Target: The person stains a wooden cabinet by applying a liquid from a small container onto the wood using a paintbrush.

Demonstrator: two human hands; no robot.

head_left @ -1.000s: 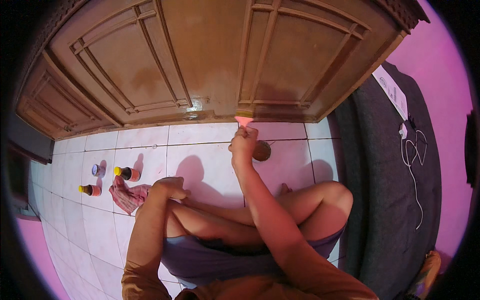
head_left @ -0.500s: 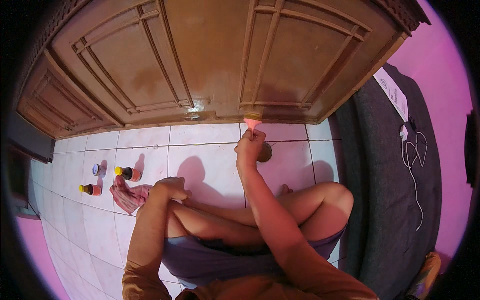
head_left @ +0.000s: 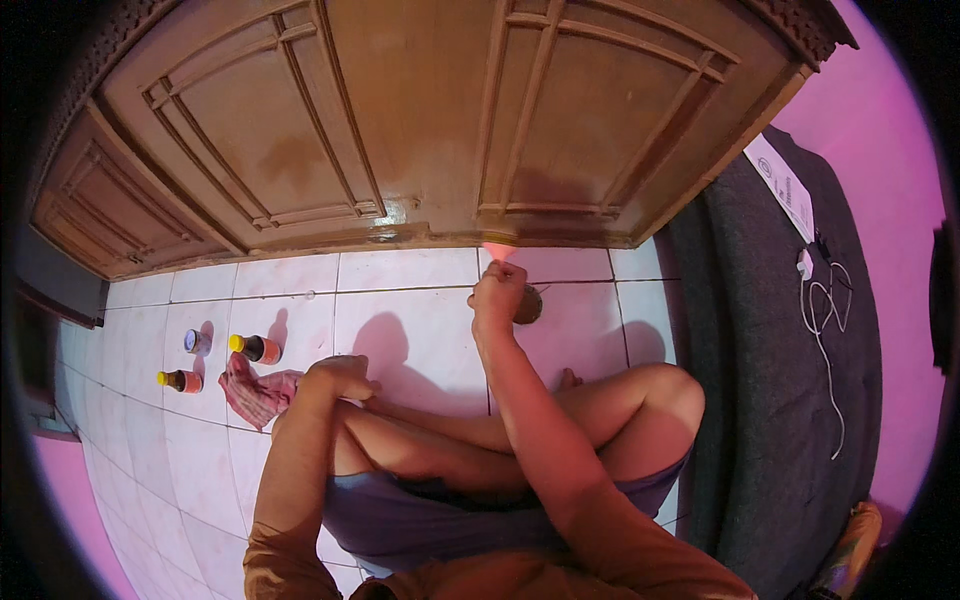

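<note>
My right hand point(head_left: 498, 292) is closed round the handle of a flat paintbrush point(head_left: 499, 250) with a pink body. Its bristles press against the bottom rail of a brown wooden cabinet point(head_left: 420, 190), below the right panelled door. A round container point(head_left: 528, 306) of brown liquid stands on the floor just beyond my right hand, partly hidden by it. My left hand point(head_left: 345, 377) rests over my bent left leg with nothing visible in it; its fingers are partly hidden. A crumpled pink cloth point(head_left: 258, 392) lies beside it.
On the white tiled floor point(head_left: 410, 268) at left stand a small round tin point(head_left: 197, 342) and two dark bottles with yellow caps, one larger point(head_left: 256, 348) and one smaller point(head_left: 180, 381). A dark grey cushion point(head_left: 770, 400) at right bears a white box point(head_left: 782, 190) and a white cable point(head_left: 824, 340).
The brush has shifted slightly left along the cabinet's bottom rail. My left hand, the cloth and the bottles stay as they were.
</note>
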